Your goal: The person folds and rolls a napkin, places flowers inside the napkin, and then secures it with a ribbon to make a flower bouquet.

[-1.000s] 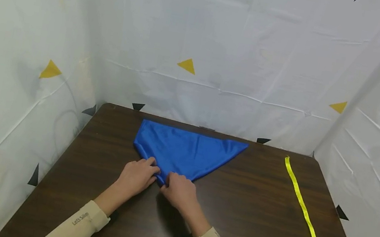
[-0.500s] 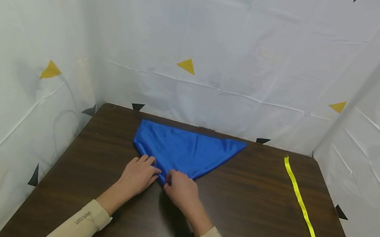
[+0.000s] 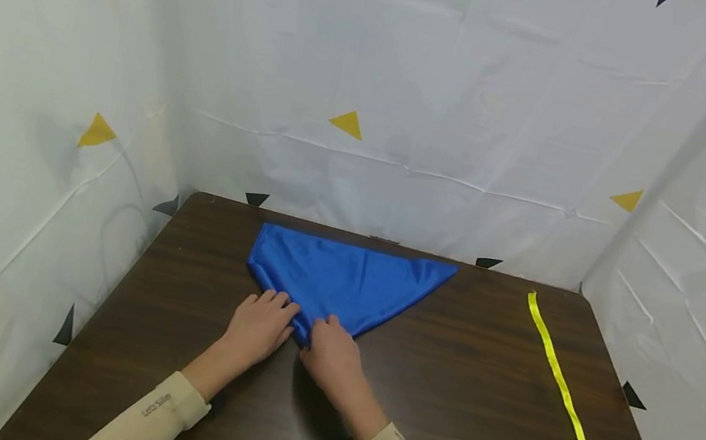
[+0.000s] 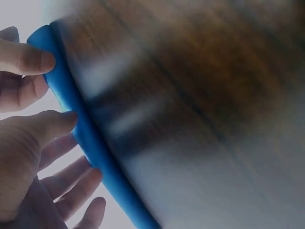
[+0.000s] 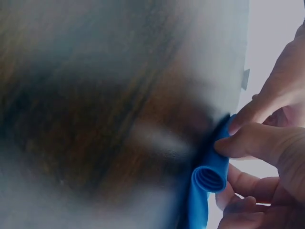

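Observation:
A shiny blue cloth (image 3: 351, 274) lies on the far part of the table, its left edge rolled into a narrow tube. My left hand (image 3: 258, 325) rests along this roll, and the left wrist view shows its thumb on one side and fingers behind the blue tube (image 4: 100, 150). At the cloth's near corner, my right hand (image 3: 330, 356) pinches the end of the roll. In the right wrist view the spiral end of the roll (image 5: 209, 177) is visible just below the thumb. Some fingers hide part of the near corner in the head view.
A yellow ribbon (image 3: 565, 396) runs lengthwise down the right side of the dark wooden table (image 3: 448, 407). White sheeting (image 3: 420, 68) with yellow and black triangle markers surrounds the table at the back and both sides.
The right hand's fingers have shifted slightly on the near corner, with small lifts and regrips. The left hand stays almost in place, and the cloth's outline is nearly the same.

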`<move>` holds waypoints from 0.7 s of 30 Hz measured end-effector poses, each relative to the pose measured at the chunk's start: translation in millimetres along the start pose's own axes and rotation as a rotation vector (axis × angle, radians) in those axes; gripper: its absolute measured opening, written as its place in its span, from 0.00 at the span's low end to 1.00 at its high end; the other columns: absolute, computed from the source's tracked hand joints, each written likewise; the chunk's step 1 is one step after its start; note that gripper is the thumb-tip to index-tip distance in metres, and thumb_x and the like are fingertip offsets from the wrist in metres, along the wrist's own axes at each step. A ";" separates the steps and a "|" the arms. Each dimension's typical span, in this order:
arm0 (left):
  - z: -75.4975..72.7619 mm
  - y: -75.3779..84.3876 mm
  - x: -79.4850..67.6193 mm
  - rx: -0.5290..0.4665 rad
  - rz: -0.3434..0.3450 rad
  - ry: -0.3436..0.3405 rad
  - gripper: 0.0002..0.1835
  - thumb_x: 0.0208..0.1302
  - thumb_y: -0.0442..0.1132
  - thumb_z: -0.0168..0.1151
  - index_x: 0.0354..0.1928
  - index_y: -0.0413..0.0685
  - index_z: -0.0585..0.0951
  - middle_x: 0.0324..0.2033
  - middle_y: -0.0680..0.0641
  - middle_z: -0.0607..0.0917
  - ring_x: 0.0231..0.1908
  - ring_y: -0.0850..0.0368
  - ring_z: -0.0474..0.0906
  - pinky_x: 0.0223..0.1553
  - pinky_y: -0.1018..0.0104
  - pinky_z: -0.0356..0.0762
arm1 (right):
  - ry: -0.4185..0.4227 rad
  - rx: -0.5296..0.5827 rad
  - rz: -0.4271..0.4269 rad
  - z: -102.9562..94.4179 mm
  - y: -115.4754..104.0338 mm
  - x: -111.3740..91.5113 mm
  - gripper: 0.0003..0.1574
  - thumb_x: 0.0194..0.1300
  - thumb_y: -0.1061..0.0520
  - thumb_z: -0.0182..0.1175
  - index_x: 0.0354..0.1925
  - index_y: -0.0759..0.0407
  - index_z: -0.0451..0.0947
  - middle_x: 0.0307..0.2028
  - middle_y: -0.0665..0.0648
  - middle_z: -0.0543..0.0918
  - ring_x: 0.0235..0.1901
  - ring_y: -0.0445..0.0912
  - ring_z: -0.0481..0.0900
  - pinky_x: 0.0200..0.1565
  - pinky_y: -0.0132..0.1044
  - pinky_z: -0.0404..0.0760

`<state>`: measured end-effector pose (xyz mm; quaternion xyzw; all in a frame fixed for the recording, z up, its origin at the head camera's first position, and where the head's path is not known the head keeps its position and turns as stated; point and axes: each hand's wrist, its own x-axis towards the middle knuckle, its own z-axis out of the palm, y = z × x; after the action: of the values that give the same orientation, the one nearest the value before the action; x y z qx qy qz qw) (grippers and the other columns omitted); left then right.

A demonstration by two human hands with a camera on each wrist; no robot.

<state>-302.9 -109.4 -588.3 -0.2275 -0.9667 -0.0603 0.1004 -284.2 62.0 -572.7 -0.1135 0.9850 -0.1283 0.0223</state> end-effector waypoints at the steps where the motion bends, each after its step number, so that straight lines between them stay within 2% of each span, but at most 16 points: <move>1: 0.0 0.0 -0.6 0.002 0.006 0.001 0.19 0.72 0.49 0.73 0.58 0.50 0.85 0.50 0.44 0.86 0.53 0.44 0.82 0.49 0.46 0.82 | -0.002 0.002 -0.001 -0.9 0.2 -0.1 0.14 0.60 0.55 0.77 0.36 0.61 0.82 0.37 0.60 0.82 0.34 0.53 0.83 0.39 0.51 0.85; 7: 0.9 -0.9 -3.5 -0.017 0.032 0.023 0.19 0.68 0.46 0.77 0.54 0.49 0.82 0.49 0.44 0.85 0.50 0.45 0.84 0.43 0.49 0.84 | -0.012 0.060 -0.025 -4.6 5.1 -0.3 0.15 0.57 0.55 0.75 0.27 0.60 0.78 0.30 0.59 0.81 0.31 0.52 0.79 0.38 0.51 0.83; 9: 0.6 -1.2 -3.6 -0.028 0.030 0.031 0.17 0.67 0.46 0.77 0.52 0.50 0.83 0.48 0.45 0.84 0.48 0.46 0.84 0.39 0.50 0.85 | 0.005 0.065 -0.054 8.2 15.1 4.0 0.16 0.58 0.53 0.75 0.25 0.57 0.76 0.29 0.56 0.79 0.29 0.50 0.76 0.34 0.50 0.80; 12: -0.8 -1.2 -3.0 -0.040 0.025 0.030 0.13 0.67 0.46 0.77 0.48 0.53 0.84 0.47 0.46 0.84 0.47 0.47 0.85 0.36 0.51 0.85 | -0.028 0.117 -0.049 5.7 17.6 3.3 0.18 0.58 0.52 0.75 0.23 0.55 0.75 0.27 0.54 0.77 0.27 0.48 0.74 0.31 0.49 0.77; 14: -1.8 -1.1 -2.5 -0.044 0.022 0.022 0.12 0.68 0.46 0.77 0.48 0.53 0.85 0.47 0.46 0.84 0.47 0.47 0.85 0.36 0.51 0.85 | -0.052 0.144 -0.032 3.9 18.5 2.5 0.17 0.59 0.52 0.74 0.24 0.54 0.76 0.27 0.53 0.77 0.28 0.47 0.74 0.31 0.47 0.76; 16: -2.6 -1.0 -1.9 -0.043 0.019 0.009 0.12 0.69 0.48 0.76 0.48 0.54 0.87 0.48 0.46 0.85 0.47 0.46 0.85 0.38 0.50 0.86 | -0.090 0.180 0.004 -11.6 10.6 -3.5 0.14 0.61 0.53 0.75 0.28 0.56 0.78 0.29 0.53 0.78 0.30 0.48 0.76 0.35 0.46 0.78; 19: -3.1 -1.2 -0.3 -0.036 0.009 -0.019 0.12 0.70 0.50 0.75 0.50 0.55 0.88 0.49 0.45 0.86 0.49 0.45 0.85 0.43 0.49 0.86 | -0.082 0.147 0.004 -12.8 9.2 -5.6 0.15 0.63 0.52 0.75 0.37 0.55 0.78 0.33 0.53 0.79 0.34 0.47 0.77 0.38 0.45 0.79; 21: -3.7 -1.3 1.4 -0.030 0.001 -0.034 0.13 0.71 0.51 0.74 0.51 0.56 0.89 0.49 0.45 0.86 0.50 0.45 0.85 0.46 0.48 0.86 | -0.067 0.116 -0.009 -13.0 7.6 -6.4 0.17 0.63 0.51 0.76 0.38 0.55 0.77 0.34 0.53 0.78 0.34 0.47 0.78 0.38 0.45 0.79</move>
<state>-304.1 -110.6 -584.6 -0.2304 -0.9672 -0.0710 0.0804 -280.7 73.9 -562.0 -0.1209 0.9740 -0.1815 0.0611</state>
